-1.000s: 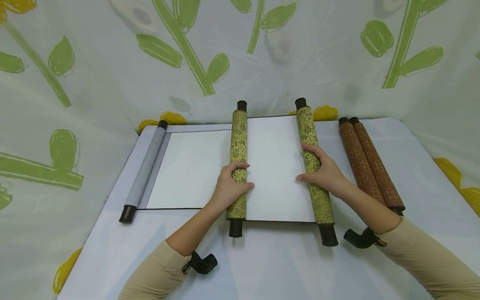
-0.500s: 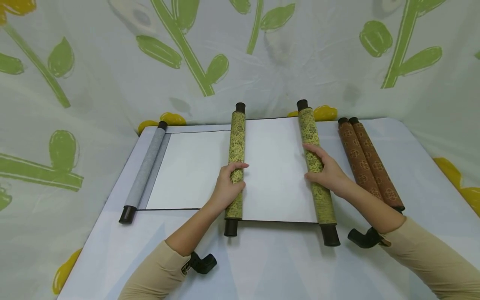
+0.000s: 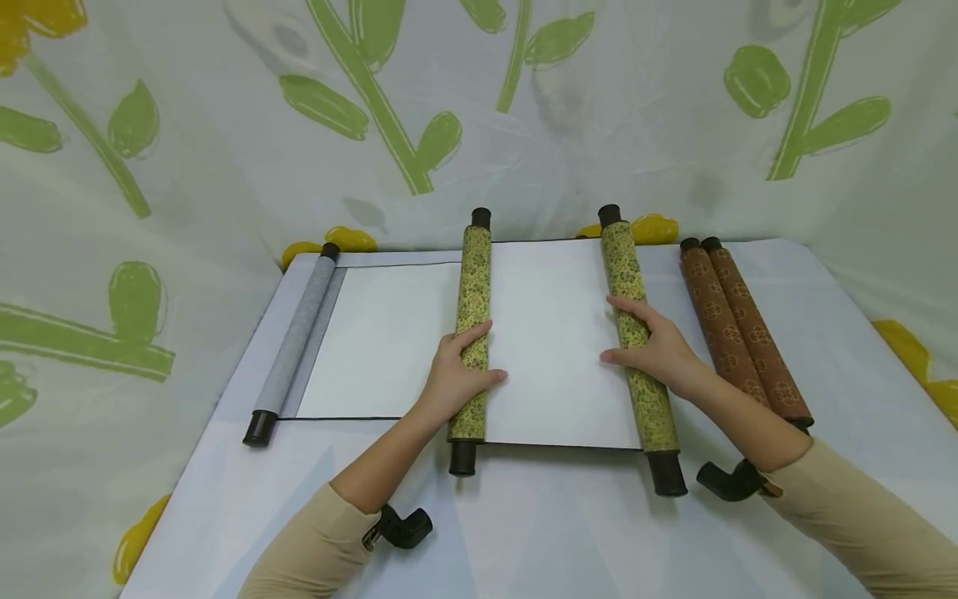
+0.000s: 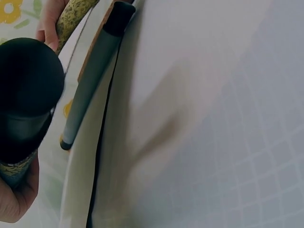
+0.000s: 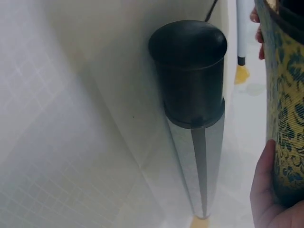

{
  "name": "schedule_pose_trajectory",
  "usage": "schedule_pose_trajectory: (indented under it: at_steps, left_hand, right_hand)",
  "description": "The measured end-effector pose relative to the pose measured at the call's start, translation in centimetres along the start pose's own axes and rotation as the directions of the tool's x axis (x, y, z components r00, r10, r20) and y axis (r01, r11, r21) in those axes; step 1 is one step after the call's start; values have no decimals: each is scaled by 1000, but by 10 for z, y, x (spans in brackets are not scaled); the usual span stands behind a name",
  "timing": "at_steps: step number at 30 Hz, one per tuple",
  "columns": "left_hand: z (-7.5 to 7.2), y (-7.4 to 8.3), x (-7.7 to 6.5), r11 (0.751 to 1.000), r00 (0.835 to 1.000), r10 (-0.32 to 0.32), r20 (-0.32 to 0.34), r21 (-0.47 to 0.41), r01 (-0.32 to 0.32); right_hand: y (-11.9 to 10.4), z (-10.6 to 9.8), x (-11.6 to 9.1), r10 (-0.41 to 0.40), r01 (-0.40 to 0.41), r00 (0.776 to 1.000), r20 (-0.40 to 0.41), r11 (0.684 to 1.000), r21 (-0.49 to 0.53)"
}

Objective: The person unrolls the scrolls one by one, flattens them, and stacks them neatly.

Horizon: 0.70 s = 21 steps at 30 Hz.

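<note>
A yellow hanging scroll with a dark floral pattern is partly unrolled, its white sheet (image 3: 554, 349) stretched between two rolls with black end knobs. My left hand (image 3: 456, 378) grips the left roll (image 3: 473, 274), thumb on the near part and fingers over the top. Round the right roll (image 3: 623, 258) curls my right hand (image 3: 659, 353). In the right wrist view this roll is raised over a grey roll (image 5: 183, 152) with a black knob (image 5: 190, 76), which the yellow scroll hides in the head view. The left wrist view shows a black knob (image 4: 28, 76) up close.
A grey scroll lies open on the table, with its left roll (image 3: 295, 333) and white sheet (image 3: 382, 341) showing. Two brown patterned rolls (image 3: 726, 333) lie side by side at the right. Behind the white table (image 3: 554, 532) hangs a flower-printed cloth (image 3: 636, 141).
The two yellow rolls have spread slightly apart, the right one moving right and the left one a little left. More white sheet shows between them. Both hands keep their grip.
</note>
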<state>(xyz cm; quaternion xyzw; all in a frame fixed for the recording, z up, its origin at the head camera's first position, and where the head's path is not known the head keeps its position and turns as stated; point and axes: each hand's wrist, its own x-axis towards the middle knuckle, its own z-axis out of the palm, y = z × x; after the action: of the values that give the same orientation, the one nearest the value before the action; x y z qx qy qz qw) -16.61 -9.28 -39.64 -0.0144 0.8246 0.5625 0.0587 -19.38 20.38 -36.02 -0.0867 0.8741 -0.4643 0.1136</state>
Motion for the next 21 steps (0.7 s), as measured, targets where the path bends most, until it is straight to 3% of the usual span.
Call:
schedule_pose_trajectory:
  at_steps: [9, 21]
  left_hand:
    - [-2, 2, 0, 998, 999, 54, -7, 17, -54]
    - [-10, 2, 0, 998, 998, 56, 21, -33, -55]
  right_hand:
    - [-4, -4, -2, -26, 26, 1000, -11, 1000, 15]
    - [0, -7, -1, -20, 20, 1000, -5, 998, 60]
